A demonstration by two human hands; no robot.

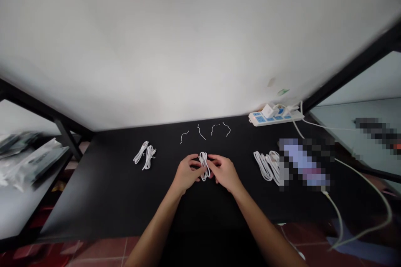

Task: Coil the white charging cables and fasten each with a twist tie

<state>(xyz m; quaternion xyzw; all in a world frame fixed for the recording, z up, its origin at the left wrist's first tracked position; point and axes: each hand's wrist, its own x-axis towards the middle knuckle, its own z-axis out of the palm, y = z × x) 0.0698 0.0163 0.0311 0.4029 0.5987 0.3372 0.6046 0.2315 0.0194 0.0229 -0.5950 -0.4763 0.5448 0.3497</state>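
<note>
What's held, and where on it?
A white cable coil: the left hand and right hand pinch it from either side around its middle, with loops showing above and below their fingers.

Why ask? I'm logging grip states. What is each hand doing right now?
Left hand: closed, pinching the looped white cable.
Right hand: closed, pinching the same looped white cable.

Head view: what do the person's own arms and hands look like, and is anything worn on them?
The left hand and right hand are bare, as are the left forearm and right forearm. No gloves, watches, bands or sleeves show; anything higher up the arms is out of frame.
</note>
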